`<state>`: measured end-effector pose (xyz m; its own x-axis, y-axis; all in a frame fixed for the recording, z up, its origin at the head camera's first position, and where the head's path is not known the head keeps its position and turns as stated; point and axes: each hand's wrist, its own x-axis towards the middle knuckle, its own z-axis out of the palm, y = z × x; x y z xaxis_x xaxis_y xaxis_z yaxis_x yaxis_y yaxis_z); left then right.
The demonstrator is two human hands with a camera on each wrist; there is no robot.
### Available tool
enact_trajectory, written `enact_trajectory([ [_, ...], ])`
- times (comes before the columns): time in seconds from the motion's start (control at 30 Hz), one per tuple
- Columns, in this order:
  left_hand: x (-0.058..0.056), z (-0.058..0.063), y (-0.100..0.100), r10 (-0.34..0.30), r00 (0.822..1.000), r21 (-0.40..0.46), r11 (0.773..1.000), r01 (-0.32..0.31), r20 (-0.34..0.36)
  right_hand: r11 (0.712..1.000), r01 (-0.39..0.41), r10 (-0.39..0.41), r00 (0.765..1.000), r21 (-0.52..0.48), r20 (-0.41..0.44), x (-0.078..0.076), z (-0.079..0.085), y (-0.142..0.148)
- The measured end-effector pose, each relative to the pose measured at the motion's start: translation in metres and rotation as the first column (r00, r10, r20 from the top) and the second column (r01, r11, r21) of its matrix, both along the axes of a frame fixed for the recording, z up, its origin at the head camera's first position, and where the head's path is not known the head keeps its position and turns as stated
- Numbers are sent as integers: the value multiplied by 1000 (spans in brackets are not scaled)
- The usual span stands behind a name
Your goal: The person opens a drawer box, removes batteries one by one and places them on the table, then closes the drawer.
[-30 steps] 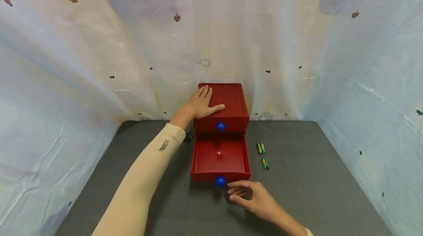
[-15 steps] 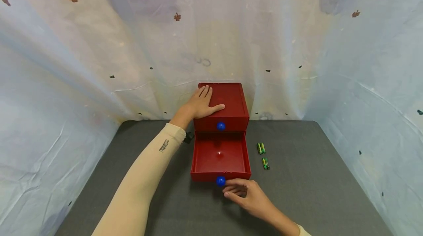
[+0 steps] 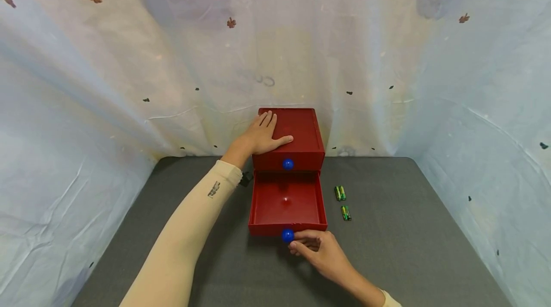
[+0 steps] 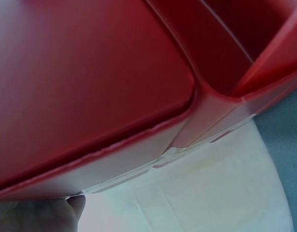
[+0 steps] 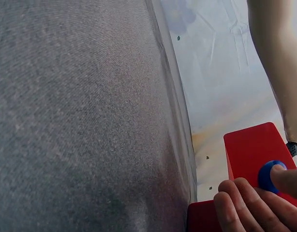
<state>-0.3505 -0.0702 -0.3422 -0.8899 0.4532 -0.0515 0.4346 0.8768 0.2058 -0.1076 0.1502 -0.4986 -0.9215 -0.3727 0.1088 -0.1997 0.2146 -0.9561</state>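
Note:
A small red drawer unit [image 3: 301, 127] stands at the middle of the table. Its lower drawer [image 3: 280, 206] is pulled far out and has nothing in it. My left hand [image 3: 261, 137] lies flat on the unit's top with fingers straight; the left wrist view shows the red casing [image 4: 90, 77] close up. At the drawer's front, my right hand [image 3: 320, 252] has index finger and thumb at the lower blue knob [image 3: 288, 235]. In the right wrist view the thumb overlaps the blue knob [image 5: 268, 178], with the other fingers [image 5: 240, 203] curled beneath.
To the right of the drawer lie two small groups of green batteries, a farther pair [image 3: 340, 193] and a nearer pair [image 3: 346, 213]. The upper drawer is closed, with its own blue knob [image 3: 288, 164]. Pale curtains [image 3: 366, 58] surround the grey table [image 3: 387, 240].
My right hand has moved slightly left, bringing its thumb and index finger to the lower knob. The left hand, the drawer and the batteries have stayed where they were.

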Motion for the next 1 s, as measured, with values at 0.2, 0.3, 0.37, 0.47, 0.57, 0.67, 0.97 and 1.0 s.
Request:
enact_trajectory([
  [0.2, -1, 0, 0, -2, 1000, -4, 1000, 2, 6, 1000, 26, -26, 1000, -7, -2, -1, 1, -2],
  [0.3, 0, 1, 1, 0, 1000, 4, 1000, 0, 7, 999, 39, -39, 999, -15, -10, -2, 3, -3],
  [0.37, 0, 1, 1, 2, 1000, 7, 1000, -2, 4, 999, 45, -45, 999, -23, -17, -3, 5, -4],
  [0.47, 0, 1, 1, 4, 1000, 1, 1000, -4, 3, 998, 51, -52, 998, -29, -20, -4, 7, -5],
  [0.57, 0, 1, 1, 5, 1000, -4, 1000, -5, 6, 998, 56, -56, 998, -25, -21, -6, 8, -6],
  [0.67, 1, 0, 1, 6, 1000, -1, 1000, -6, 7, 998, 63, -63, 998, -19, -26, -8, 9, -6],
  [0.97, 2, 1, 1, 7, 1000, 0, 1000, -7, 1, 997, 78, -79, 996, -19, -50, -19, 10, -8],
  [1.0, 2, 1, 1, 8, 1000, -2, 1000, -8, 2, 997, 79, -80, 995, -19, -53, -20, 10, -8],
])
